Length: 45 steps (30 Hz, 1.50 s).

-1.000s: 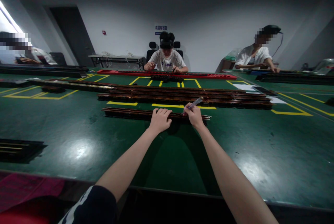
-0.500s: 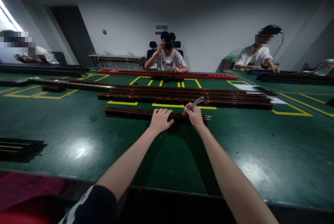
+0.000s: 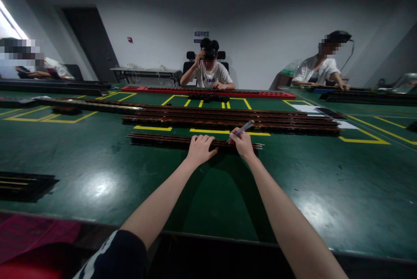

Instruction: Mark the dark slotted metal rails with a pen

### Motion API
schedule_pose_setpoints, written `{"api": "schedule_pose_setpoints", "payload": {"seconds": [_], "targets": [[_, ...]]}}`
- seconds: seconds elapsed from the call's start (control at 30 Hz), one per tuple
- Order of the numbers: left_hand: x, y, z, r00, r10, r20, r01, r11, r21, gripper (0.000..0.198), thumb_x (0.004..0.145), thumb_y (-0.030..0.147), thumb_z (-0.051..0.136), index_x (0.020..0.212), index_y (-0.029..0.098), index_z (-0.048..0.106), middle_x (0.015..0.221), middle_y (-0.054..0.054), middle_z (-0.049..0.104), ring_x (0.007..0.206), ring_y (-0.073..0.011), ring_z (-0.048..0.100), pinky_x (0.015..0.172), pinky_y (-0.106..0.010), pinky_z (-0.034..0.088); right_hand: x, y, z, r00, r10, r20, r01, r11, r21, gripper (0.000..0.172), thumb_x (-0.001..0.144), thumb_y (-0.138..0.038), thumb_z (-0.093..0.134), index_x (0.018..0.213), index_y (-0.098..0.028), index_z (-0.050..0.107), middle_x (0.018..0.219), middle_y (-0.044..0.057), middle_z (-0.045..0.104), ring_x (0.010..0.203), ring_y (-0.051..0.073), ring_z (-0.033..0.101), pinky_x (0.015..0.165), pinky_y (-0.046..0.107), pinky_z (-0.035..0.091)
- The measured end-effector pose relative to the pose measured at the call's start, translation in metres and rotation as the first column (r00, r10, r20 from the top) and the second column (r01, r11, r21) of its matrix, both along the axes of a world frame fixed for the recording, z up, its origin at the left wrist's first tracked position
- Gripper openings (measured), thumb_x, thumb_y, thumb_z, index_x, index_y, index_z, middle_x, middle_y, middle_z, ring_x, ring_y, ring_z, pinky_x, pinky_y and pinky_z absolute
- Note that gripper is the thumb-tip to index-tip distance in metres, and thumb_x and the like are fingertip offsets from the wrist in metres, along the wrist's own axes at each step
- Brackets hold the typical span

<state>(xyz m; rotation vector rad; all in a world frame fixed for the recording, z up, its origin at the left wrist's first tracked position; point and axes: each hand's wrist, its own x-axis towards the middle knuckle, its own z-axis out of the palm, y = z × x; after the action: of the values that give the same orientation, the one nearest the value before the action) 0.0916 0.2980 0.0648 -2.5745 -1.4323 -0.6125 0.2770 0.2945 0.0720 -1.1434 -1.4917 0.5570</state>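
A long, narrow dark strip with copper-coloured rods along it lies crosswise on the green table before me. My left hand rests on its middle, fingers spread over the top and thumb out to the right. Just right of that, my right hand is closed round a pen-like tool with a clear barrel. The tool slants, its back end up to the right and its lower end at the strip. My fingers partly hide that tip. Thin rod ends stick out at the strip's right end.
Beyond the strip lies a wide stack of similar long strips. Farther back is a red long rail. Another dark strip piece lies at left. White papers lie right. Three people sit across the table, one person directly opposite.
My two hands, the tool and the strip look nearly unmoved. The person at far left has shifted their hands slightly.
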Motion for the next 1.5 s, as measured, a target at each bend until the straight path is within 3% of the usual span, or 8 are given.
{"api": "schedule_pose_setpoints", "payload": {"seconds": [1.5], "targets": [[-0.0005,0.0026,-0.0024,1.000,-0.014,-0.012,0.014,1.000,0.009,0.040,0.093,0.041,0.042,0.123,0.019,0.058,0.122,-0.010,0.065,0.113,-0.0262,0.057,0.097,-0.045,0.039,0.0015,0.0041,-0.0058,1.000,0.012,-0.017,-0.012,1.000,0.019,0.024,0.082,-0.041,0.054,0.069,-0.021,0.051,0.057,0.000,0.058,0.056,0.018,0.058,0.061,0.033,0.049]]}}
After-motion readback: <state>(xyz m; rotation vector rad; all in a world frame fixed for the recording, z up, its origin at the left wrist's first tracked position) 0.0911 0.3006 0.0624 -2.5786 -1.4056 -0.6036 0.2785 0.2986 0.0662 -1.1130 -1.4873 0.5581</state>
